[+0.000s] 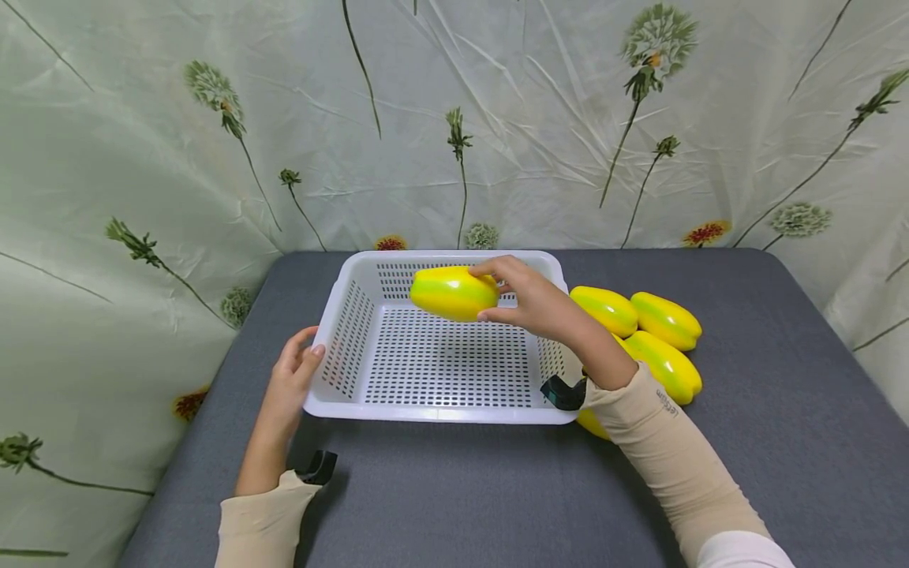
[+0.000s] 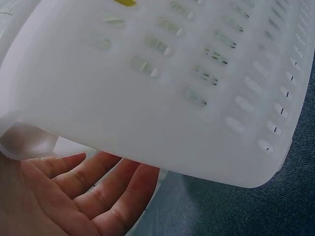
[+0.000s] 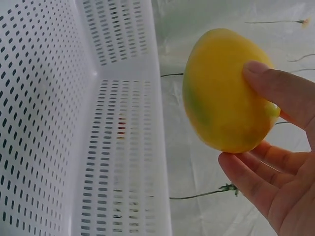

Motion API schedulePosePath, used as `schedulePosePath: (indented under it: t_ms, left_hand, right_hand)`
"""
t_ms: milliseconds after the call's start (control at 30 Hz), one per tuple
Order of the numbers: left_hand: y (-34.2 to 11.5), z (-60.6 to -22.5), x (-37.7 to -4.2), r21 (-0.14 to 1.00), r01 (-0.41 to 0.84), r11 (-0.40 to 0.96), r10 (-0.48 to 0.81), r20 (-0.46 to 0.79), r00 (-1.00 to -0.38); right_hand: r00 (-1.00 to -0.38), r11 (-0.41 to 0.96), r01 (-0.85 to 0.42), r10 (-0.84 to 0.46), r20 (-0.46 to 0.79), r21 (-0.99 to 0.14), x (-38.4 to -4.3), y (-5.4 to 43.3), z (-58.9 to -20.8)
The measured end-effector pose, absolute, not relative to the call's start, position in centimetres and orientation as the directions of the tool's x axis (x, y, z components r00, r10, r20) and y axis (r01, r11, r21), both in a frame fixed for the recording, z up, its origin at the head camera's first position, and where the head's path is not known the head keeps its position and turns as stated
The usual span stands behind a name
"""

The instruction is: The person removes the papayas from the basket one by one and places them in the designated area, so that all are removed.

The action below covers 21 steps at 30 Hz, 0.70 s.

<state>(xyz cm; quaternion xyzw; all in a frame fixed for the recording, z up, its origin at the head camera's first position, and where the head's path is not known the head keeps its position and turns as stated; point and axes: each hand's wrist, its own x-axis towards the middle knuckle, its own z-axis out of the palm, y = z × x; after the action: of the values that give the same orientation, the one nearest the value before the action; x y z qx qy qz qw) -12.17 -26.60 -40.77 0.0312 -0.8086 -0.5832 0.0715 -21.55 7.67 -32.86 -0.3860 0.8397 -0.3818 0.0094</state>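
Note:
A yellow papaya (image 1: 454, 293) with a greenish tint is held above the white plastic basket (image 1: 440, 414). My right hand (image 1: 529, 300) grips one end of it; in the right wrist view the thumb lies on the papaya (image 3: 224, 93) and the fingertips touch its underside. At the basket's left side, my left hand (image 1: 294, 367) holds the rim, thumb on the edge. The left wrist view has the fingers (image 2: 115, 196) below the basket's wall (image 2: 98, 113). Inside the basket, only its perforated floor shows.
Several more yellow papayas (image 1: 667, 367) lie on the grey cloth-covered table (image 1: 461, 497), right of the basket, partly hidden by my right forearm. A pale curtain (image 1: 398, 181) with a flower print hangs behind the table's far edge.

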Motion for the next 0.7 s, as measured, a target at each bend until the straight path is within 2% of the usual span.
schedulePosePath:
  t_ms: [467,700]
  left_hand:
    - [-26.6,-40.8,-12.1,0.950,0.035,0.309,-0.135,0.080,-0.988]
    - [-26.6,-40.7,-12.1,0.954,0.039,0.298,-0.141,0.085,-0.986]
  right_hand:
    - [-0.669,0.397,-0.716,-0.626,0.401,-0.574,-20.1,10.5,-32.1]
    - [-0.673,0.389,-0.717,-0.604,0.427,-0.579,-19.1,12.1,-32.2]
